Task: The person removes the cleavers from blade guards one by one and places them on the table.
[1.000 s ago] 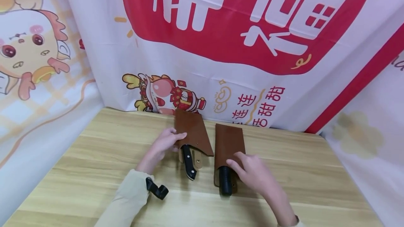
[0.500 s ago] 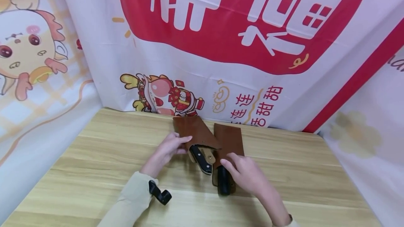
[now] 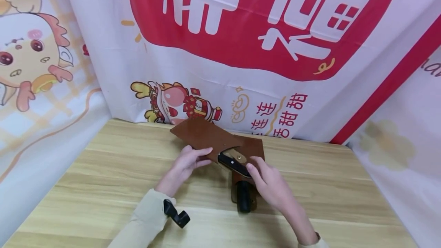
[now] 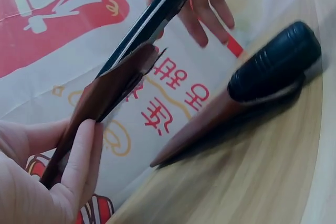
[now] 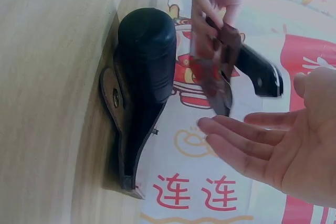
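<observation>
Between the thumb and fingers of my left hand is a brown leather sheath, raised and tilted above the table. A knife's black riveted handle sticks out of its mouth, toward my right hand; the blade is hidden. My right hand has its fingers extended beside that handle, apart from it in the right wrist view, and holds nothing. A second brown leather sheath lies on the table, partly covered by the raised one in the head view. Its ribbed black handle points toward me.
The wood-grain table meets a hanging white cloth with red lettering at the back. More printed cloth hangs on the left and right sides. A black clip sits on the left sleeve.
My left hand has lifted the sheathed knife and turned it, swinging the handle rightward over the second sheath. My right hand has come off the second sheath slightly.
</observation>
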The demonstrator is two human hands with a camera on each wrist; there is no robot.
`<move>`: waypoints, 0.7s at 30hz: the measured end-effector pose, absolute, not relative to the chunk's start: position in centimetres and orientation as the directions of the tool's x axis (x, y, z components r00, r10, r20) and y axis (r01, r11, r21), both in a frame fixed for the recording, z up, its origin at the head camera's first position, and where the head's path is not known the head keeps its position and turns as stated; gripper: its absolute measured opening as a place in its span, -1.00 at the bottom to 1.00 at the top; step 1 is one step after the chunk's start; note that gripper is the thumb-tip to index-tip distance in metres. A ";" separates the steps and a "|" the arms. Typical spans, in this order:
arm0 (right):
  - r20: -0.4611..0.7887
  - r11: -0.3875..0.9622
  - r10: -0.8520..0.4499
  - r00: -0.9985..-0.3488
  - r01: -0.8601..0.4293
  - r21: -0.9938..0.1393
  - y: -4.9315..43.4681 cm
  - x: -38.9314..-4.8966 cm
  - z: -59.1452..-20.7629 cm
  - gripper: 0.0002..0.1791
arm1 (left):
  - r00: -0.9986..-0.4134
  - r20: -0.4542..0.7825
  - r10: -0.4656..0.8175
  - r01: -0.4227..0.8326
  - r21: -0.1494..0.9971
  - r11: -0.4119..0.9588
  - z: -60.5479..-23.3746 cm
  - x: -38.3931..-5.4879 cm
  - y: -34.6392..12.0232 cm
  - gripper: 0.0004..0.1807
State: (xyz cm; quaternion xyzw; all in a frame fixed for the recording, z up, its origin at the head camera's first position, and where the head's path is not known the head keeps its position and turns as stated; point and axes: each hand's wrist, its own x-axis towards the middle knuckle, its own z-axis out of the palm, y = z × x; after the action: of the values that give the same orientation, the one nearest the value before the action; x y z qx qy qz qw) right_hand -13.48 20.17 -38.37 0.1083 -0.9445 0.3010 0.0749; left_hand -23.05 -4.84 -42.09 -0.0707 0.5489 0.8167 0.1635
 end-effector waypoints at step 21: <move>-0.099 -0.231 0.112 -0.989 0.071 -0.970 20.6 -15.3 -39.4 -0.75 | -0.953 -0.241 0.186 -0.303 0.799 -0.519 -41.6 -21.8 -2.9 -0.74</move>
State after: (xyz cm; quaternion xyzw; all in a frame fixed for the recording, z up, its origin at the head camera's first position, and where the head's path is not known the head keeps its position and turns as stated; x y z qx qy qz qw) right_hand -15.28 20.60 -39.36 -0.0736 -0.6200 0.7810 0.0131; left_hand -21.76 -2.93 -41.60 -0.0624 0.4696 0.8693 0.1408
